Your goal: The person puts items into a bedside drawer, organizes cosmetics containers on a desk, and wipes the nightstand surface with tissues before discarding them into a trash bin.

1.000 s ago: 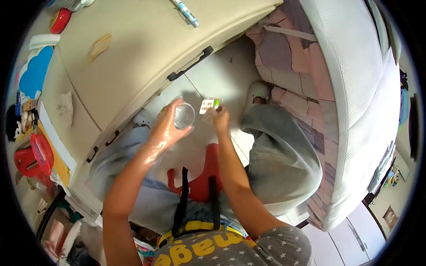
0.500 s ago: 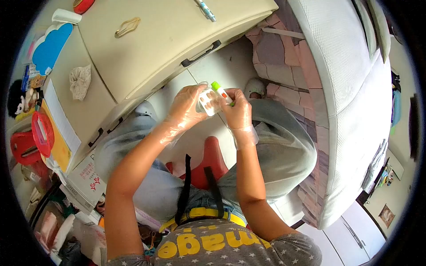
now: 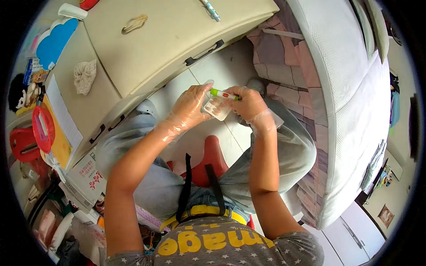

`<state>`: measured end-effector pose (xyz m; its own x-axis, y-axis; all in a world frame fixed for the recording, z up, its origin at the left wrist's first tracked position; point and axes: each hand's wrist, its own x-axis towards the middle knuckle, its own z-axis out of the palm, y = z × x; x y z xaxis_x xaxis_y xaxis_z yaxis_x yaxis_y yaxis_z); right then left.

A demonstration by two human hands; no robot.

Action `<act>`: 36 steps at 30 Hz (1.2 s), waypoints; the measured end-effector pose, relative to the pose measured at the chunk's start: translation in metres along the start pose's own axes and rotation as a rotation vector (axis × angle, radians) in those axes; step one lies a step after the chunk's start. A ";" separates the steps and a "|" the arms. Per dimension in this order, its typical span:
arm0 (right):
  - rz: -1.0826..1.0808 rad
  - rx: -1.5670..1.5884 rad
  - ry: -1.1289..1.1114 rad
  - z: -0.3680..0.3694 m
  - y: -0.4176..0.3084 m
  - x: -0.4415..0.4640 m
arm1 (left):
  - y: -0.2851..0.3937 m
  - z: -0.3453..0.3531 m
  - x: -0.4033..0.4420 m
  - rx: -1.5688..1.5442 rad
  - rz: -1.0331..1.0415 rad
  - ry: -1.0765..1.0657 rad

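Note:
Both hands wear clear plastic gloves and meet above the floor, between the knees. My left hand is wrapped round a clear cup, mostly hidden by the fingers. A blister pack of pills shows between the two hands, against the cup side. In my right hand is a small white tube with green ends, lying nearly level above the blister pack, its left end close to my left fingers. The right fingers also touch the pack's right edge.
A cream cabinet top at the upper left bears a pen, a rubber band and a crumpled cloth. Below my hands stands a red stool. A white mattress rises at the right.
The cup and blister pack, first held apart in separate hands, have come together. The tube has tilted from slanted to nearly level, and my right hand has turned and shifted slightly right.

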<state>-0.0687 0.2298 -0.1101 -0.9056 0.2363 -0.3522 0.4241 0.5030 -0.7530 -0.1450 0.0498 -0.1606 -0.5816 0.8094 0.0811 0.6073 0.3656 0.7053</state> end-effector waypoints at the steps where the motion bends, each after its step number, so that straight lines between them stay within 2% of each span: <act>1: -0.017 -0.042 -0.037 -0.003 -0.002 0.002 | 0.000 0.001 0.000 0.000 0.013 0.004; 6: -0.030 -0.084 -0.071 -0.011 -0.013 0.002 | -0.003 0.004 -0.001 0.022 0.020 -0.024; 8: -0.134 -0.093 -0.103 -0.010 -0.006 0.005 | 0.000 0.001 0.000 0.067 0.044 -0.063; 12: -0.077 -0.165 -0.160 -0.013 -0.009 0.009 | 0.002 0.003 -0.003 0.060 0.030 -0.074; 14: -0.135 -0.182 -0.222 -0.015 -0.009 0.012 | 0.002 0.004 -0.004 0.060 0.098 -0.003; 18: -0.123 -0.152 -0.219 -0.014 -0.021 0.015 | 0.001 0.001 -0.004 0.027 0.105 -0.057; 27: -0.108 0.036 -0.155 -0.004 -0.015 0.016 | 0.003 0.003 -0.005 -0.161 0.003 -0.050; 29: -0.050 0.077 -0.218 -0.007 -0.014 0.015 | 0.002 0.003 -0.005 -0.227 -0.019 -0.060; 36: -0.044 0.041 -0.210 0.005 -0.006 0.014 | 0.002 0.005 -0.004 -0.207 -0.035 -0.070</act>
<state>-0.0837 0.2255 -0.1130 -0.9055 0.0343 -0.4230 0.3874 0.4736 -0.7909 -0.1383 0.0494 -0.1632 -0.5572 0.8303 0.0097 0.4592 0.2984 0.8367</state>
